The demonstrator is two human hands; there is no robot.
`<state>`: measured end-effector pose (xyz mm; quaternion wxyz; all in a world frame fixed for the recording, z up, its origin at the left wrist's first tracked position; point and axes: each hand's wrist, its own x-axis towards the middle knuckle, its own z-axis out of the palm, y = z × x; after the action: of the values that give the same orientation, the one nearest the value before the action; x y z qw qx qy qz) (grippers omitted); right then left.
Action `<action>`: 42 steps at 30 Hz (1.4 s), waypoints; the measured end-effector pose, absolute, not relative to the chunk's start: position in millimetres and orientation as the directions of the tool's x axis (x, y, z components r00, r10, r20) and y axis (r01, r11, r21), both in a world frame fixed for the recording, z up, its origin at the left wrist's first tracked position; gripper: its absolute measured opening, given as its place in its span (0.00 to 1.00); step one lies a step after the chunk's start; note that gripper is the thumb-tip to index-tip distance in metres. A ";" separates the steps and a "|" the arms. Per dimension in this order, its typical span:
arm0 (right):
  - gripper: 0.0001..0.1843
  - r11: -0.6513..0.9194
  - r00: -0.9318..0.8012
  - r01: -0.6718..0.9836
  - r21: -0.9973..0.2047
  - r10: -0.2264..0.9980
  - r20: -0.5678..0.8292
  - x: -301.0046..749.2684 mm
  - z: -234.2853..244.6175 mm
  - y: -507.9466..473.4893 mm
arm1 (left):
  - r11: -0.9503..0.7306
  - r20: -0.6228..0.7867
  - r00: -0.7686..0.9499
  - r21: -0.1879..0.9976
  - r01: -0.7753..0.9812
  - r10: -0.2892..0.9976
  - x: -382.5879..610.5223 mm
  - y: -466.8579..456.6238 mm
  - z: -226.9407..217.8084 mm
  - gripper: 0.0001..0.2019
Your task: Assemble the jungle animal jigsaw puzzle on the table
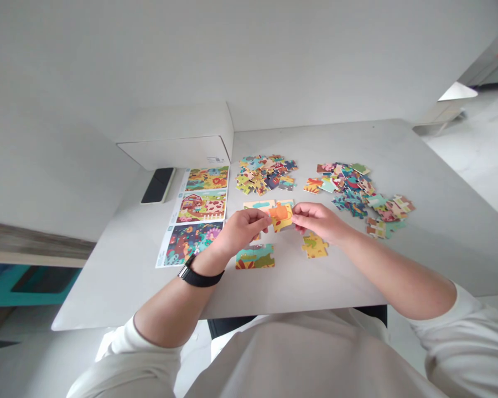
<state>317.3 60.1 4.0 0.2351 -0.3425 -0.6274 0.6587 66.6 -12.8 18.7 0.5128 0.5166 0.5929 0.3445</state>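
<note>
A yellow puzzle piece (281, 217) with an orange animal part on it is held up between both my hands, slightly tilted. My left hand (249, 225) pinches its left edge, and my right hand (316, 220) pinches its right edge. Beneath and beside my left hand lie joined puzzle pieces (255, 257) showing a green crocodile on blue. Behind the held piece, further pieces (258, 205) with blue shapes are partly hidden by my fingers. A yellow piece (315, 245) with a green figure lies alone just below my right hand.
Two heaps of loose puzzle pieces, the left heap (264, 173) and the right heap (351, 185), lie farther back. A sheet with three printed pictures (202, 207) is at the left, beside a phone (158, 185). A white box (174, 149) stands against the wall.
</note>
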 end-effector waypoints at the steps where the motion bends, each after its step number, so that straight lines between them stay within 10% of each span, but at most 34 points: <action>1: 0.25 -0.103 -0.653 0.127 -0.987 0.740 -0.162 316.4 3.1 59.7 | 0.229 -0.253 0.061 0.937 0.264 0.966 66.6 -12.5 18.2 0.20; 42: 0.21 -0.033 -0.606 0.209 -0.977 0.780 -0.156 322.6 -5.4 67.7 | 0.046 -0.116 0.097 0.841 0.540 0.988 67.7 -14.3 23.0 0.17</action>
<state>322.6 67.7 -5.4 0.2331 -0.3774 -0.6551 0.6117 67.7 -14.3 23.0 0.3917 0.6286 0.6078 0.2865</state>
